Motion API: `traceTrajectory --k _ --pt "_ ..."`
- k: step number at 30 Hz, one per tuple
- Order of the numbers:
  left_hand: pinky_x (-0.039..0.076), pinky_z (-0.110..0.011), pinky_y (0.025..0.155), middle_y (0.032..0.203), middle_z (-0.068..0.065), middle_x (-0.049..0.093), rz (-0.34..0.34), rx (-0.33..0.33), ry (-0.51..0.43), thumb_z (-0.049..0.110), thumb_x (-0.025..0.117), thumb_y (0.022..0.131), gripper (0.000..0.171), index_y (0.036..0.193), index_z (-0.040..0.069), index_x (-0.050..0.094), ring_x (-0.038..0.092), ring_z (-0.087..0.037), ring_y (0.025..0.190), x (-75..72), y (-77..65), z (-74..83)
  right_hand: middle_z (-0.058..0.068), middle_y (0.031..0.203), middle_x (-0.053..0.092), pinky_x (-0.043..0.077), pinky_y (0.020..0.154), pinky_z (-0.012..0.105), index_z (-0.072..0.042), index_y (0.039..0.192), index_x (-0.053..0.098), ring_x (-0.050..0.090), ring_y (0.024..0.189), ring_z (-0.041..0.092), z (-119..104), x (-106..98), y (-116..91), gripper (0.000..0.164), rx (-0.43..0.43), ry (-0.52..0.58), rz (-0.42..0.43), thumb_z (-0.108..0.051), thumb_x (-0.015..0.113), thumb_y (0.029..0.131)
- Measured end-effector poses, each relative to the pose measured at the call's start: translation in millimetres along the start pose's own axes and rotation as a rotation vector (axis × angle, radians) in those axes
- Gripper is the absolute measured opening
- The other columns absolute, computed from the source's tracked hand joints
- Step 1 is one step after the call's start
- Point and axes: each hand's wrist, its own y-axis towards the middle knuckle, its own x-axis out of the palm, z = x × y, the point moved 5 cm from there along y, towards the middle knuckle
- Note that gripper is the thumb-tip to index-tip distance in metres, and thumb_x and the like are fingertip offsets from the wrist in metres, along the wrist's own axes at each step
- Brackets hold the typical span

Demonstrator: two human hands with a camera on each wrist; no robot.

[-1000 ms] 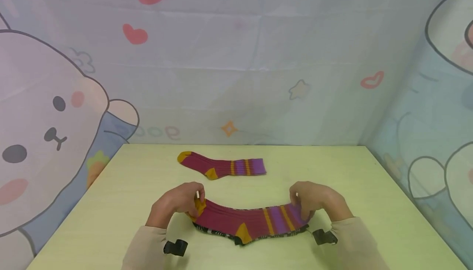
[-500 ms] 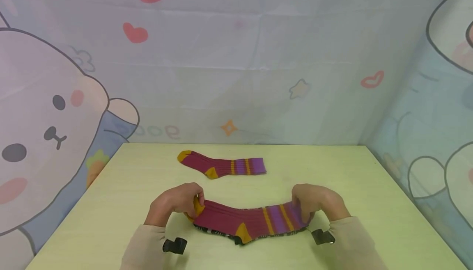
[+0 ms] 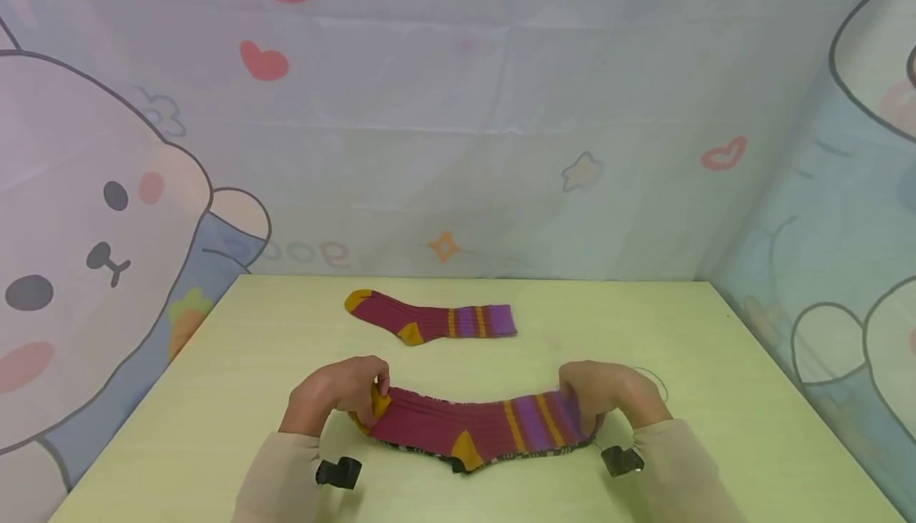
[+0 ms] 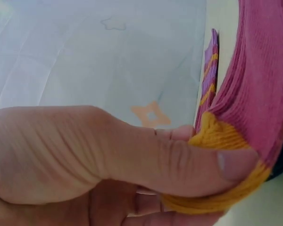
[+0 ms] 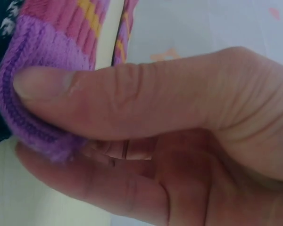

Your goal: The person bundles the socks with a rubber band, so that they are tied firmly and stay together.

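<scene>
A maroon sock (image 3: 425, 425) with a mustard toe and heel and a striped purple cuff stretches between my two hands, low over the near part of the table. Beneath it, the edge of a black-and-white patterned sock (image 3: 459, 466) shows. My left hand (image 3: 345, 388) pinches the mustard toe (image 4: 221, 129), thumb on top. At the other end, my right hand (image 3: 599, 388) pinches the purple cuff (image 5: 54, 49) between thumb and fingers. The wrist views do not show clearly whether the black sock is pinched too.
A matching maroon sock (image 3: 429, 322) lies flat farther back on the pale yellow table (image 3: 215, 396), toe to the left. Behind the table hangs a printed cloth (image 3: 458, 110). Black wrist cameras (image 3: 339, 473) sit under both wrists.
Both hands and the maroon sock between them have shifted slightly left. The holds on toe and cuff stay the same, and the far sock has stayed put.
</scene>
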Motion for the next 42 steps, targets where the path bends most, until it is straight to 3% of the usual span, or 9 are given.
traceTrajectory --k 8,16,33,36,42 --pt "0.049 -0.032 0.064 0.083 -0.005 0.057 0.011 -0.045 0.028 -0.006 0.085 0.070 0.033 0.089 0.006 0.060 0.057 -0.019 0.069 0.1 1.4 -3.8 0.011 0.091 0.057 0.057 0.061 0.036 -0.001 0.096 0.056 0.066 0.065 0.024 4 0 3 0.043 0.021 0.057 -0.024 0.019 0.079 0.065" --pt "0.048 -0.034 0.066 0.085 -0.003 0.056 0.003 -0.037 0.041 -0.006 0.086 0.070 0.036 0.089 0.007 0.059 0.052 -0.020 0.077 1.9 4.3 -4.4 0.005 0.095 0.051 0.052 0.063 0.038 -0.006 0.095 0.059 0.058 0.069 0.022 4 -3 4 0.045 -0.019 -0.076 0.007 0.009 0.087 0.063" --pt "0.046 -0.035 0.068 0.085 -0.002 0.056 0.001 -0.023 0.054 -0.004 0.087 0.069 0.036 0.089 0.009 0.059 0.052 -0.020 0.078 4.8 5.5 -9.2 0.000 0.091 0.056 0.049 0.070 0.038 -0.010 0.092 0.061 0.053 0.080 0.020 4 -4 7 0.045 -0.082 -0.133 0.007 0.003 0.090 0.061" --pt "0.046 -0.035 0.069 0.085 -0.001 0.056 -0.003 -0.009 0.059 -0.001 0.087 0.070 0.034 0.089 0.009 0.060 0.052 -0.019 0.078 3.4 3.5 -9.1 0.000 0.091 0.056 0.049 0.072 0.040 -0.010 0.094 0.062 0.054 0.081 0.020 5 -5 6 0.042 -0.088 -0.120 0.007 0.000 0.090 0.064" --pt "0.040 -0.033 0.066 0.081 0.000 0.055 -0.001 0.048 0.047 0.022 0.085 0.081 0.030 0.087 0.010 0.057 0.049 -0.016 0.074 -0.7 2.1 -9.1 0.002 0.102 0.060 0.050 0.081 0.046 -0.009 0.103 0.063 0.058 0.093 0.023 8 -12 5 0.034 -0.089 -0.054 0.047 -0.017 0.085 0.079"
